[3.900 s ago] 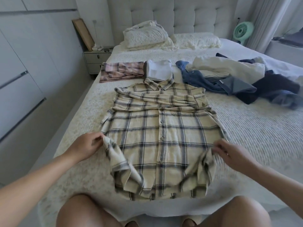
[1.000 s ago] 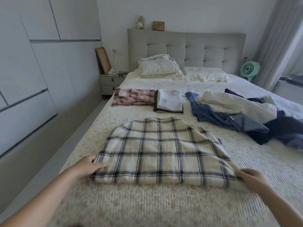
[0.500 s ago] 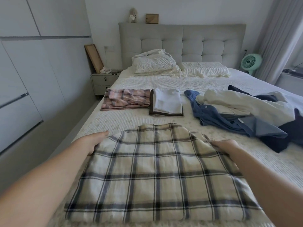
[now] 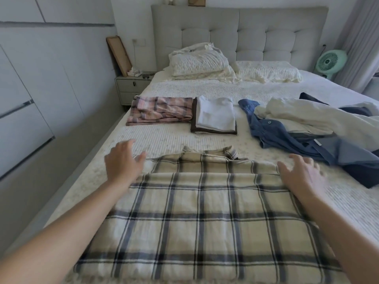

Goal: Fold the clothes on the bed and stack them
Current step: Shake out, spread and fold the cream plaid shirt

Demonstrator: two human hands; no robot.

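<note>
A wide bed covered by a cream ribbed bedspread point(image 4: 168, 138) is being seen from its foot, with a grey tufted headboard point(image 4: 266, 29) at the far end. The left hand point(image 4: 122, 163) is being held with its fingers spread and nothing gripped, just beside the far left corner of the folded cream flannel shirt with dark plaid lines point(image 4: 205, 218). The right hand point(image 4: 301, 173) is likewise being held wide, blurred, at the far right corner; whether either is touching the cloth cannot be told. Beyond the shirt, a folded pink plaid garment point(image 4: 160, 110) and a folded white garment on a dark brown one point(image 4: 215, 115) are lying side by side, with a loose heap of blue, navy and cream clothes point(image 4: 307, 128) lying to the right.
</note>
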